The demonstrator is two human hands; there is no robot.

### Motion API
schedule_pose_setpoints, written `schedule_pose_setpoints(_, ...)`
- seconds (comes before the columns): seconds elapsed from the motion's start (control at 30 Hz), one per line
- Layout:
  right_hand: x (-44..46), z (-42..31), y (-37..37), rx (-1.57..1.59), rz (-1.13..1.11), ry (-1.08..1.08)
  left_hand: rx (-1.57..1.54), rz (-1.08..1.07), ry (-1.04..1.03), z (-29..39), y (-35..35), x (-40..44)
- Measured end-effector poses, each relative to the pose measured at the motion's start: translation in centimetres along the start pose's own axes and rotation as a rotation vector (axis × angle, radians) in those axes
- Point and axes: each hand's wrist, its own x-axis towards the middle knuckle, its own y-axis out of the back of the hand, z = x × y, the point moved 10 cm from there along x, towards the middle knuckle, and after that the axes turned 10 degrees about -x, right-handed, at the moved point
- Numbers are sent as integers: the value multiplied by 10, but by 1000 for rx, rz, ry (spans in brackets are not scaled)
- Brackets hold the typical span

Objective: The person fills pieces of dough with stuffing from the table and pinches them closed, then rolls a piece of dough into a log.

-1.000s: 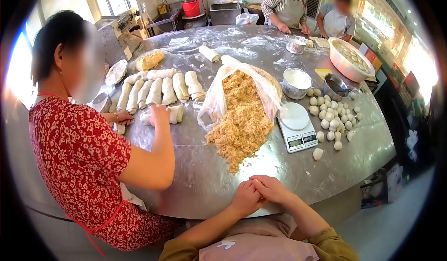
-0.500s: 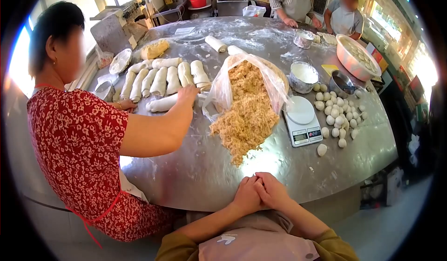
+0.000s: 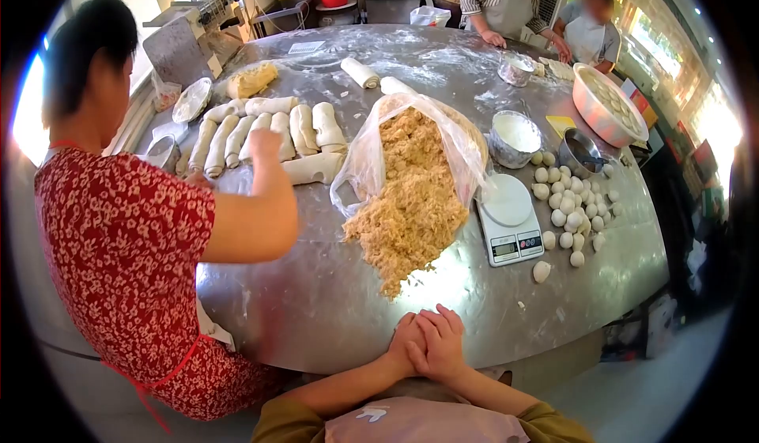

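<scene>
My left hand (image 3: pixel 406 343) and my right hand (image 3: pixel 439 340) rest together at the near edge of the steel table (image 3: pixel 316 328). The right lies against and partly over the left, its fingers stretched out with the tips a little apart. My left fingers look curled in, partly covered by the right hand. Neither holds a thing. Just beyond them is a heap of crumbly tan filling (image 3: pixel 415 206), spilling from a clear plastic bag (image 3: pixel 358 166). A white digital scale (image 3: pixel 510 226) stands to the right of the heap.
At left, a person in a red patterned dress (image 3: pixel 126 245) handles several dough rolls (image 3: pixel 304 131). Several dough balls (image 3: pixel 571 198), a flour bowl (image 3: pixel 515 135), a metal pot (image 3: pixel 579 152) and a pink basin (image 3: pixel 607 103) are at right. Two people work at the far side.
My right fingers have lifted and straightened over my left hand. The neighbour's near hand has moved up and left, off the front dough roll to the row behind. The view has shifted slightly.
</scene>
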Motion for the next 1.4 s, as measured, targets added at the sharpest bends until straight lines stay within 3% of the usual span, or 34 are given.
schedule_pose_setpoints(0.07, 6, 8, -4, 58, 17, 1, 6, -35, 110, -21, -23, 2)
schedule_pose_setpoints(0.17, 21, 26, -10, 146, -13, -52, 53, 2, -33, -17, -14, 18)
schedule_pose_setpoints(0.37, 48, 72, -30, 283, -91, -236, -184, 48, 26, -33, 10, 63)
schedule_pose_setpoints(0.4, 55, 75, -30, 284, -81, -242, -128, -18, 76, -38, 5, 71)
schedule_pose_setpoints(0.53, 68, 96, -43, 339, -102, -255, -217, 102, 189, -52, 17, 84)
schedule_pose_setpoints(0.67, 62, 81, -30, 281, -27, -232, -229, 115, 142, -50, 15, 76)
schedule_pose_setpoints(0.77, 49, 46, -2, 189, 135, -30, -76, 293, -33, -23, 27, 54)
schedule_pose_setpoints(0.8, 40, 39, 2, 161, 144, -12, -10, 201, 0, -13, 26, 46)
schedule_pose_setpoints(0.9, 21, 24, 13, 167, 128, 41, 80, 272, -113, 15, 34, 16)
schedule_pose_setpoints(1.03, 19, 14, 19, 345, -50, -56, -38, 187, -74, 32, 53, 3)
schedule_pose_setpoints(1.17, 24, 17, 7, 248, -114, -49, -247, 171, -14, 12, 38, 9)
schedule_pose_setpoints(1.27, 20, 12, 1, 173, -83, -15, -240, 332, 30, 21, 39, -12)
schedule_pose_setpoints(1.4, 4, 19, -3, 242, -32, -62, -45, 126, -32, 8, 4, -5)
